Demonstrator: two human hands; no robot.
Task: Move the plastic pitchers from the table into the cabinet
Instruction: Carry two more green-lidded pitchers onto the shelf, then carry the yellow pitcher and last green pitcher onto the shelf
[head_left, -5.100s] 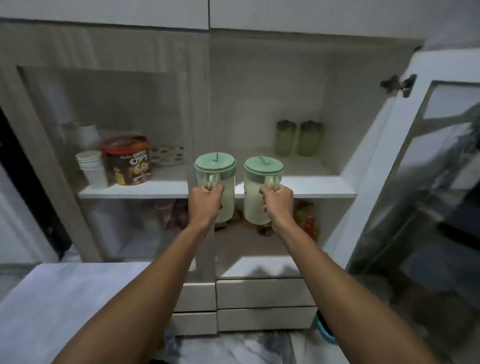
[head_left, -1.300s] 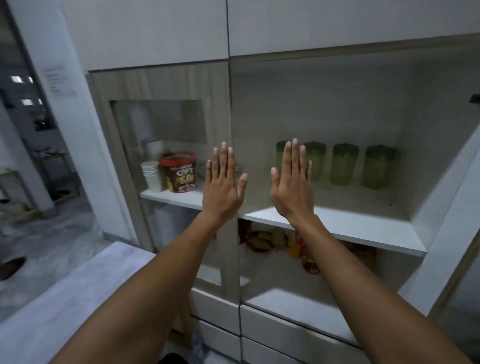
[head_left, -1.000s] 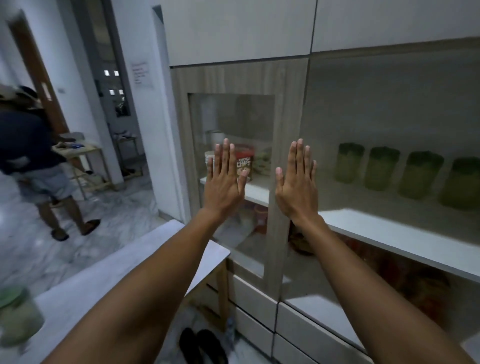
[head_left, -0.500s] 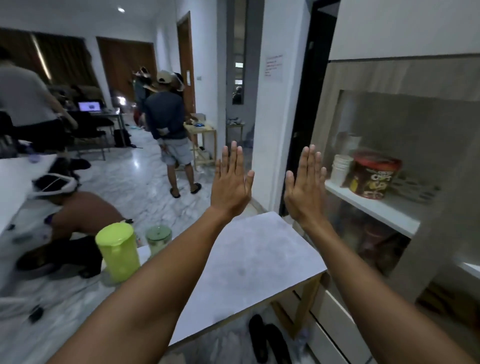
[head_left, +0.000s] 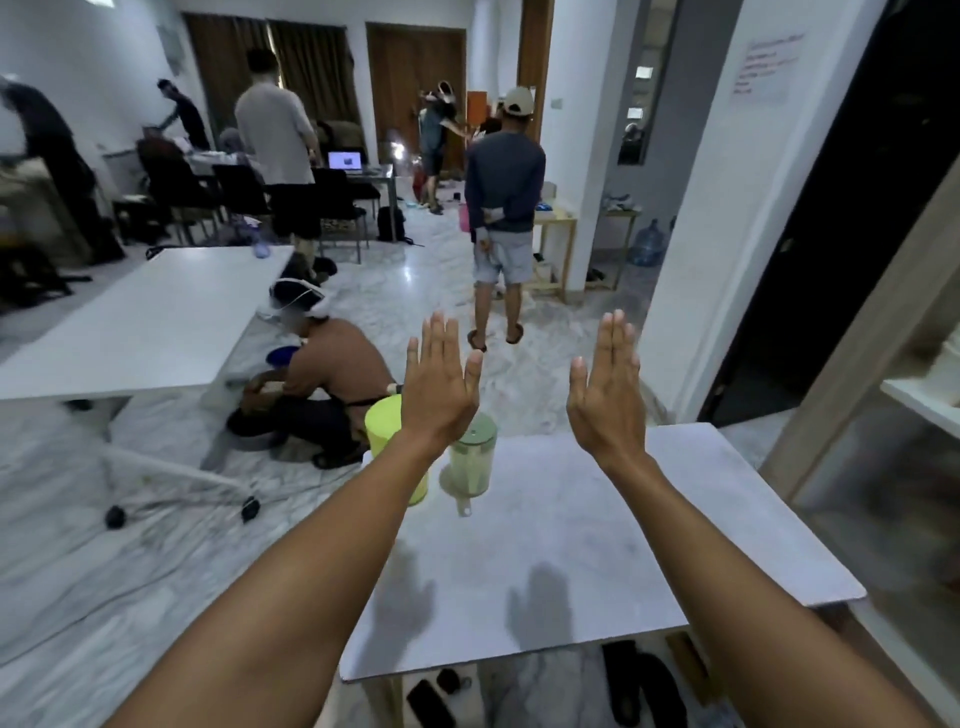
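Left hand (head_left: 441, 392) half hides both pitchers (head_left: 470, 460) (table's (head_left: 597, 545) far end).

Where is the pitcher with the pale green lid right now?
In the head view, the pitcher with the pale green lid stands at the far left corner of the white table, right beside a yellow-green pitcher and just beyond the open left hand.

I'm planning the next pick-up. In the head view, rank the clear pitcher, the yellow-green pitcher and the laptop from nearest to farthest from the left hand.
1-2. Too close to call: the yellow-green pitcher and the clear pitcher, both just beyond the left hand, at the table's far end.
3. Laptop, across the room on a distant desk.
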